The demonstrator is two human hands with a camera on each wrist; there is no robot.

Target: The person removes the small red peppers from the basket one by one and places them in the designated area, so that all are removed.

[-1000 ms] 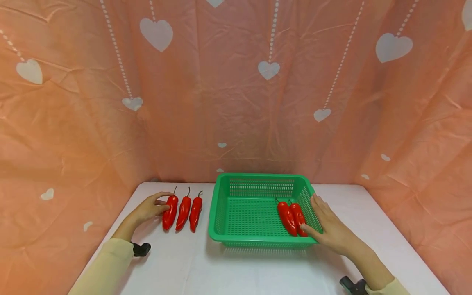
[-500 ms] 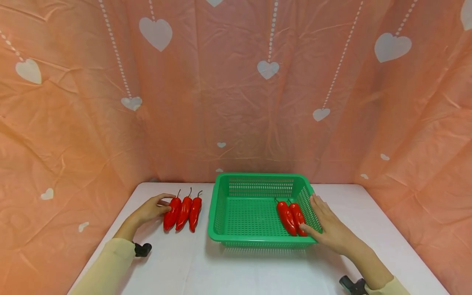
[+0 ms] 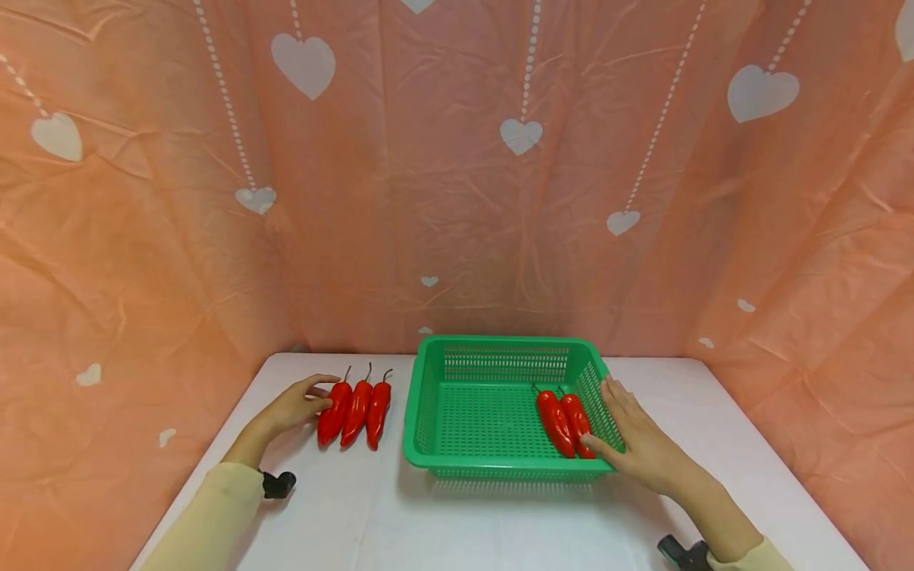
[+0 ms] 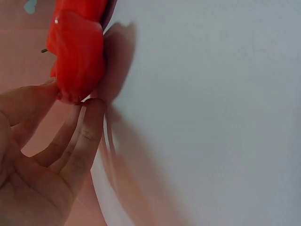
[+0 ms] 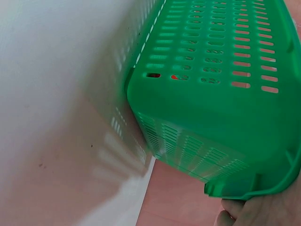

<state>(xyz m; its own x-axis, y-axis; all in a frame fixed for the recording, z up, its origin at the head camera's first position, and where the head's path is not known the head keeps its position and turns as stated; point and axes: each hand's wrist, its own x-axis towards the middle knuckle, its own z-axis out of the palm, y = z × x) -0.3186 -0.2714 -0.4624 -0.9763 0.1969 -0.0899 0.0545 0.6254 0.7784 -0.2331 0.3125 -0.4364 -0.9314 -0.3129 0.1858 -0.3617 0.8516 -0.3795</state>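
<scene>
Leftmost pepper [image 3: 334, 424] rightward on white tabletop [image 3: 336, 511]

White desk, and on it three red peppers [image 3: 356, 414] side by side, a green basket [image 3: 508, 461] standing near them, the desk [image 3: 500, 531] bearing all!

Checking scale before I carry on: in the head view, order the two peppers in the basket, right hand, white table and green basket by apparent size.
1. White table
2. Green basket
3. Right hand
4. Basket's left pepper, right pepper: too alike to rank

Three peppers [image 3: 356, 415] left of basket [image 3: 500, 461], two peppers [image 3: 554, 423] inside
</scene>
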